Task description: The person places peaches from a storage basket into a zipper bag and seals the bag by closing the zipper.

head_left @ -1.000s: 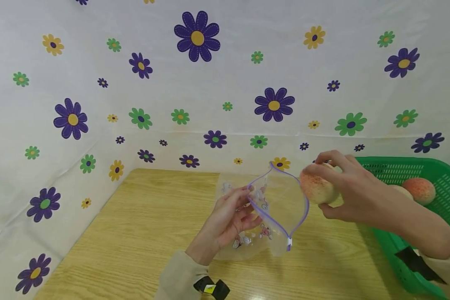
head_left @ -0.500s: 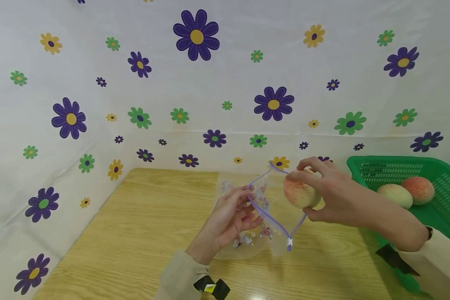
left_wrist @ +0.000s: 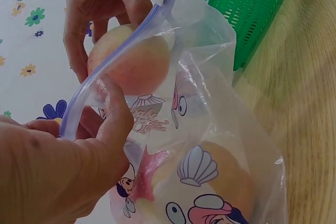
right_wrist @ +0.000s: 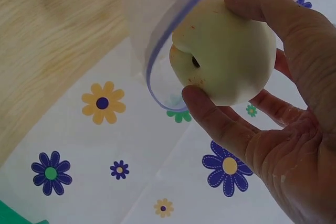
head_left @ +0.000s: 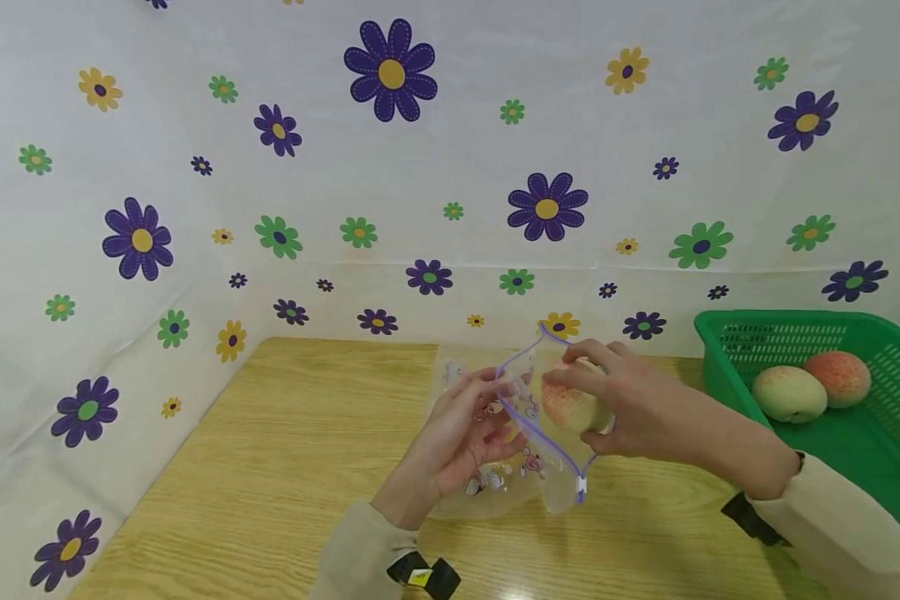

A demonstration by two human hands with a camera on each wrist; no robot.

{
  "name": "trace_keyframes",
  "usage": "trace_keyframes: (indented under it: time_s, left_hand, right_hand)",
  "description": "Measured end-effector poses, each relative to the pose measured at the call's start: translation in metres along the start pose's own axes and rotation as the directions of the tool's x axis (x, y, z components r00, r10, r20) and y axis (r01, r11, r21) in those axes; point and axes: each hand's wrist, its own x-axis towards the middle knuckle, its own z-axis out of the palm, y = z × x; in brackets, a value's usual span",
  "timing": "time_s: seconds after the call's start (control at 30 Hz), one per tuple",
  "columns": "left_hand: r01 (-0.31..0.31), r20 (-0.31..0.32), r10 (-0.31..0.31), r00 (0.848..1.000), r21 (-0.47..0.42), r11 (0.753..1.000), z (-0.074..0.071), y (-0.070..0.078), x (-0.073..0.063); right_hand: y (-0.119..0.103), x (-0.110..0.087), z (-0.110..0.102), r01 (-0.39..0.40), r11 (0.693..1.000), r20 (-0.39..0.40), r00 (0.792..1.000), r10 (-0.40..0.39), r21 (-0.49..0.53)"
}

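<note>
Farther left than a moment ago, the peach (head_left: pixel 572 407) is at the mouth of the zip bag (head_left: pixel 528 467), gripped by my right hand (head_left: pixel 637 404); my left hand (head_left: pixel 459 435) pinches the purple rim (head_left: pixel 546 444). I judge this bagging; next calls for lowering before release.

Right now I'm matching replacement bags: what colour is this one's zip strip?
The zip strip is purple; it shows best in the head view.
</note>
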Motion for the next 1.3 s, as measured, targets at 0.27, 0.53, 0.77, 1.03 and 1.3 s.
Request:
trace_keyframes:
  time_s: [0.27, 0.53, 0.77, 1.03, 1.3]
  left_hand:
    - [0.002, 0.001, -0.002, 1.000, -0.007, 1.000, 0.000, 0.000, -0.002]
    - [-0.006, -0.016, 0.005, 1.000, -0.061, 0.998, -0.003, 0.002, -0.004]
    - [-0.006, -0.039, 0.003, 0.999, -0.101, 0.995, -0.005, 0.003, -0.003]
    - [-0.006, -0.030, 0.003, 1.000, -0.106, 0.994, -0.006, 0.003, -0.003]
    - [-0.006, -0.036, 0.002, 0.999, -0.100, 0.995, -0.007, 0.001, -0.002]
  right_hand:
    - [0.003, 0.000, 0.010, -0.008, 1.000, 0.061, 0.998, 0.007, 0.014]
    - [0.009, 0.000, 0.012, -0.016, 1.000, 0.118, 0.993, 0.015, 0.009]
    - [0.013, -0.001, 0.016, -0.066, 0.997, 0.190, 0.980, 0.057, 0.042]
    - [0.016, 0.001, 0.020, -0.064, 0.997, 0.185, 0.981, 0.053, 0.053]
    - [0.017, 0.002, 0.024, -0.080, 0.995, 0.205, 0.976, 0.067, 0.055]
